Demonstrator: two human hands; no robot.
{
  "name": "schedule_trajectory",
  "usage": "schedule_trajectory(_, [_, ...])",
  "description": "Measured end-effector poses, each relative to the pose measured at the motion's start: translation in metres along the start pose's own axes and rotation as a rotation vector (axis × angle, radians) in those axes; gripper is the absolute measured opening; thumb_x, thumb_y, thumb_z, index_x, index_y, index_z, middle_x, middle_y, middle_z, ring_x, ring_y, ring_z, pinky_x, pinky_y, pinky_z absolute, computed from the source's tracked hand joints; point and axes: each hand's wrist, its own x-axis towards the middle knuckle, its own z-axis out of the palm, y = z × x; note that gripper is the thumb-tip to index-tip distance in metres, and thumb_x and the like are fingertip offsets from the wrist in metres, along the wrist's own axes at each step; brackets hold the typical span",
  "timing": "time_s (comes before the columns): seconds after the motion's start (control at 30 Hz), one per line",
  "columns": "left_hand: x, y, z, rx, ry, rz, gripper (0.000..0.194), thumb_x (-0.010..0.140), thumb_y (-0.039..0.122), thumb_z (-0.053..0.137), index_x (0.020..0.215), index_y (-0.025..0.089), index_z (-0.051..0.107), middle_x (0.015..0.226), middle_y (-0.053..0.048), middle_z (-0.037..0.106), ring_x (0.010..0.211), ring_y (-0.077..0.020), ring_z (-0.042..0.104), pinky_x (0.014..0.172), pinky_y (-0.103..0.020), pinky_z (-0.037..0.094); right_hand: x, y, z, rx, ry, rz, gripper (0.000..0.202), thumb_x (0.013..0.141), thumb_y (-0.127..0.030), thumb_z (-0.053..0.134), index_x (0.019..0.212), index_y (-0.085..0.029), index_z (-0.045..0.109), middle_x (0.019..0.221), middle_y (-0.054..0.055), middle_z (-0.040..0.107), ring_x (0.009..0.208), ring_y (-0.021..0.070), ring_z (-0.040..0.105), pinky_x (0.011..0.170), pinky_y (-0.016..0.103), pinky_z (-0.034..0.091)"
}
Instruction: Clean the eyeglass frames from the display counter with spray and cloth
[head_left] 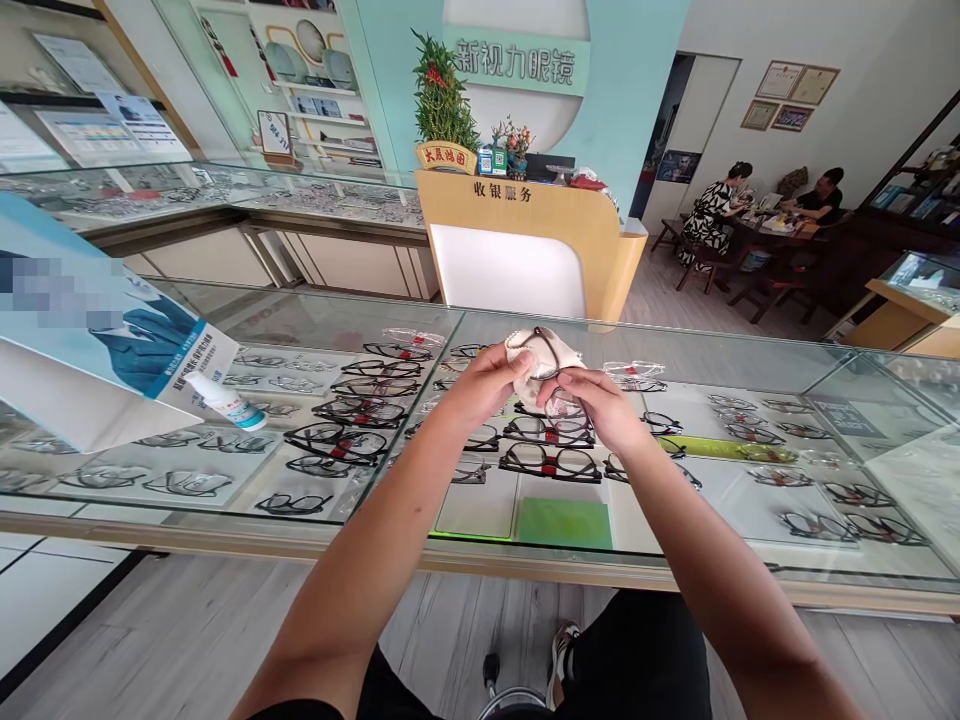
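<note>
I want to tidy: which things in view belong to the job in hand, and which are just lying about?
In the job:
cream fabric cloth, pinched in the left hand
thin dark-framed eyeglasses, held with the cloth
perhaps the white plastic bottle with blue label, untouched

Lying about:
black-framed spectacles with red tags
flat green rectangular sheet
blue-and-white cardboard display

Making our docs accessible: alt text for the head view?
A person's left hand and right hand hold eyeglasses and a pale cloth above a glass display case with spectacles inside. A white bottle is on the case at left; a counter stands beyond.
</note>
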Motion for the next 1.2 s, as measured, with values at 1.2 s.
schedule_trajectory(1.2, [0.005, -0.008, 0.016, -0.002, 0.247, 0.078, 0.07, 0.075, 0.086, 0.1, 0.086, 0.02, 0.08, 0.083, -0.003, 0.077, 0.085, -0.0216, 0.075, 0.08, -0.034, 0.063, 0.001, -0.004, -0.003, 0.104, 0.204, -0.12, 0.049, 0.099, -0.073, 0.081, 0.087, -0.026, 0.086, 0.108, 0.009, 0.069, 0.099, 0.0276, 0.064, 0.092, 0.042, 0.057])
